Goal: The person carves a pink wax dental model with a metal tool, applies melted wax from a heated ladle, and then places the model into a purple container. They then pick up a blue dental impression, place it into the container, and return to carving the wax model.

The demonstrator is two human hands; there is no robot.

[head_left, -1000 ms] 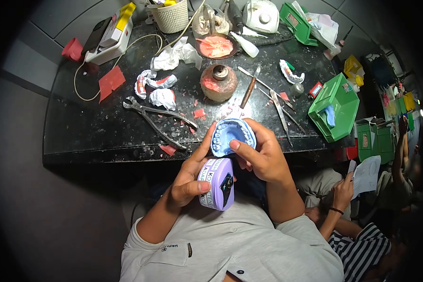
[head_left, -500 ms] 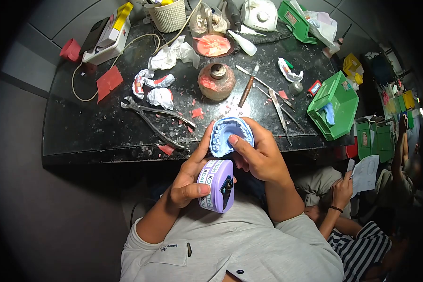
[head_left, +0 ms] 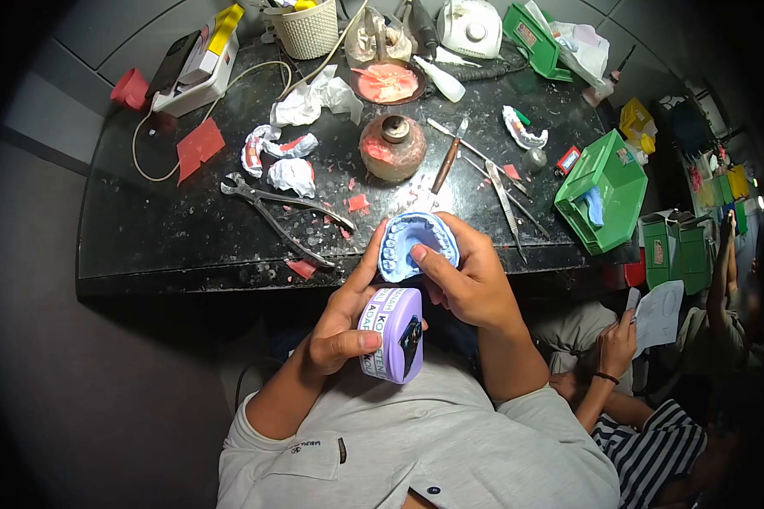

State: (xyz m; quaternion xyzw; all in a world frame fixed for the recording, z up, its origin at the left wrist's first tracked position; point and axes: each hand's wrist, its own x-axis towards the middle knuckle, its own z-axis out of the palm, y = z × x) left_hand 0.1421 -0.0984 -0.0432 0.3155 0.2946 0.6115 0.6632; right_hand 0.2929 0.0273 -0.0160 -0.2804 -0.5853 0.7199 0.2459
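Observation:
A blue dental cast with a row of teeth is held near the table's front edge. My right hand grips its right side, the thumb lying across the middle. My left hand is wrapped round a purple box with printed lettering and a dark picture, and its fingertips also reach the cast's left side. The box is just below the cast, over my lap. Above the cast on the table are a round burner jar and a knife with a brown handle.
Metal pliers, white casts and a red wax sheet lie on the left. Long metal tools and a green bin are on the right. Beyond them, a co-worker's hand holds paper.
The view has shifted very slightly. My thumb on the cast has moved slightly left; both hands otherwise keep their hold.

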